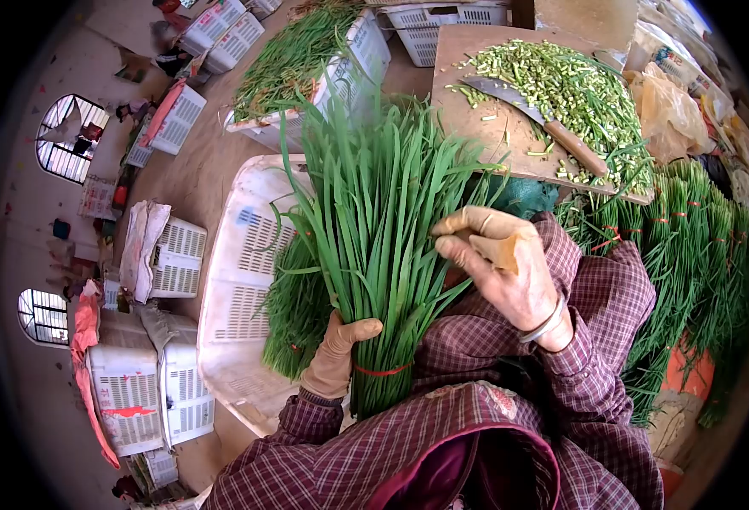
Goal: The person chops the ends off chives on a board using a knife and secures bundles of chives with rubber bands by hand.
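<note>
While the left hand (338, 354) is wrapped tight around the tied base of a chive bunch (383, 229), the right hand (500, 263) rests half-curled against the leaves up top, not really gripping anything. The bunch stands upright over a white crate (238, 280) holding more chives. Beyond, a cleaver (534, 119) lies on the cutting board (476, 110) among chopped bits. The bunch itself is long, flat and bright green, fanned out, with a red band (383, 371) low down.
</note>
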`<state>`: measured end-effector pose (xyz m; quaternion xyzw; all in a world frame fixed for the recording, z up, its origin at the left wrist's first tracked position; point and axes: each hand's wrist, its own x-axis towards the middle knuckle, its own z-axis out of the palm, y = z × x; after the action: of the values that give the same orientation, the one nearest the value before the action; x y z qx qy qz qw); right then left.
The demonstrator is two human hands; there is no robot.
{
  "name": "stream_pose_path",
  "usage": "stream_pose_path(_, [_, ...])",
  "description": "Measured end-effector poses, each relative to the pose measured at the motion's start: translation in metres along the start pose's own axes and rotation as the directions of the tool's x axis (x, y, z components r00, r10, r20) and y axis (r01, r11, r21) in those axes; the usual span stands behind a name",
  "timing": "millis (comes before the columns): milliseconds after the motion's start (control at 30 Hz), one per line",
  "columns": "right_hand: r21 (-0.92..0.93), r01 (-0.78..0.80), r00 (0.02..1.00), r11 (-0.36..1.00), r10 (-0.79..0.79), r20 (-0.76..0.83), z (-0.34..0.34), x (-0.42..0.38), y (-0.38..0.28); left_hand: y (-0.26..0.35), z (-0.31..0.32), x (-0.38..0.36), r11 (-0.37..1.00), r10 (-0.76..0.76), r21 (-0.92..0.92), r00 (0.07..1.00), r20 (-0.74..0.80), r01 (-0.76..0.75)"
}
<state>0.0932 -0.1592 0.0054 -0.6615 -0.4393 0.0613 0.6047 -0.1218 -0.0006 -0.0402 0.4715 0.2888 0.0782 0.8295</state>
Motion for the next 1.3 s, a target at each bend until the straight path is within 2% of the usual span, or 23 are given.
stream_pose_path(33, [-0.045, 0.048, 0.997, 0.998, -0.045, 0.057, 0.004, -0.003, 0.003, 0.003, 0.004, -0.002, 1.0, -0.001, 0.0, 1.0, -0.003, 0.001])
stream_pose_path(100, [-0.135, -0.034, 0.986, 0.99, 0.055, 0.159, 0.01, -0.005, -0.003, 0.005, 0.01, -0.005, 1.0, 0.015, 0.004, 1.0, -0.02, -0.015])
stream_pose_path(133, [-0.163, 0.031, 0.99, 0.986, -0.008, 0.139, 0.017, -0.01, 0.004, 0.004, 0.01, -0.006, 1.0, 0.016, 0.004, 1.0, -0.022, -0.016])
stream_pose_path(267, [-0.19, -0.002, 0.985, 0.982, 0.035, 0.168, 0.028, -0.013, -0.001, -0.004, -0.004, -0.001, 0.999, 0.034, 0.038, 0.999, -0.021, -0.034])
stream_pose_path(367, [-0.135, -0.044, 0.995, 0.99, 0.055, 0.081, 0.035, -0.017, 0.002, -0.004, -0.004, -0.001, 0.998, 0.029, 0.064, 0.999, -0.024, -0.028])
stream_pose_path(467, [-0.041, 0.035, 0.999, 0.999, -0.036, -0.025, 0.042, -0.022, 0.01, 0.0, 0.008, -0.004, 0.999, 0.035, 0.041, 0.998, -0.053, -0.033])
stream_pose_path(500, [-0.043, 0.035, 0.999, 0.998, -0.036, -0.026, 0.045, -0.023, 0.015, 0.001, 0.01, -0.005, 0.999, 0.042, 0.027, 0.997, -0.072, -0.04])
stream_pose_path(567, [-0.1, 0.079, 0.987, 0.992, -0.092, -0.132, 0.051, -0.025, 0.02, 0.001, 0.008, -0.004, 0.998, 0.036, 0.049, 0.997, -0.066, -0.032])
stream_pose_path(600, [-0.044, 0.059, 0.983, 0.997, -0.066, -0.173, 0.051, -0.024, 0.018, 0.0, 0.007, -0.004, 0.997, 0.028, 0.072, 0.998, -0.06, -0.024])
stream_pose_path(633, [-0.082, 0.118, 0.963, 0.99, -0.134, -0.234, 0.05, -0.021, 0.028, -0.001, 0.005, -0.004, 0.997, 0.027, 0.073, 0.998, -0.056, -0.023])
stream_pose_path(700, [0.168, -0.043, 0.918, 0.985, 0.105, -0.381, 0.034, -0.006, 0.044, -0.004, 0.0, -0.005, 0.993, 0.032, 0.111, 0.999, -0.042, -0.028])
stream_pose_path(733, [0.227, -0.14, 0.898, 0.964, 0.22, -0.381, 0.018, 0.0, 0.042, -0.004, -0.002, -0.005, 0.993, 0.032, 0.111, 0.999, -0.041, -0.027])
stream_pose_path(767, [0.284, -0.232, 0.867, 0.93, 0.33, -0.374, 0.001, 0.005, 0.037, -0.004, -0.003, -0.006, 0.991, 0.03, 0.134, 0.999, -0.034, -0.025])
stream_pose_path(833, [0.266, -0.262, 0.887, 0.928, 0.34, -0.312, -0.018, 0.01, 0.031, -0.002, 0.0, -0.004, 0.987, 0.027, 0.157, 0.999, -0.019, -0.024])
stream_pose_path(900, [0.092, -0.117, 0.955, 0.989, 0.137, -0.265, -0.022, 0.016, 0.026, 0.001, 0.007, -0.004, 0.992, 0.01, 0.123, 0.999, -0.03, -0.007])
stream_pose_path(933, [0.106, -0.137, 0.961, 0.985, 0.158, -0.225, -0.019, 0.019, 0.02, 0.001, 0.007, -0.003, 0.992, 0.009, 0.127, 1.0, -0.025, -0.005])
stream_pose_path(967, [0.007, -0.152, 0.978, 0.988, 0.152, -0.145, -0.021, 0.022, 0.015, 0.001, 0.007, -0.004, 0.993, 0.01, 0.115, 1.0, -0.028, -0.007])
stream_pose_path(1033, [-0.207, -0.035, 0.997, 0.978, 0.021, -0.071, -0.018, 0.029, 0.019, 0.0, 0.008, -0.008, 0.994, 0.012, 0.105, 0.999, -0.032, -0.009])
stream_pose_path(1167, [-0.291, -0.12, 0.993, 0.949, 0.121, -0.016, -0.015, 0.04, 0.02, 0.0, 0.009, -0.008, 0.998, 0.027, 0.066, 0.998, -0.051, -0.024])
stream_pose_path(1233, [-0.368, 0.079, 0.995, 0.927, -0.048, 0.093, -0.014, 0.044, 0.027, -0.001, 0.006, -0.006, 0.997, 0.033, 0.065, 0.999, -0.031, -0.03])
stream_pose_path(1300, [-0.371, 0.053, 0.993, 0.927, -0.011, 0.114, -0.014, 0.045, 0.027, -0.003, -0.004, -0.005, 0.983, -0.012, 0.181, 0.999, 0.032, 0.006])
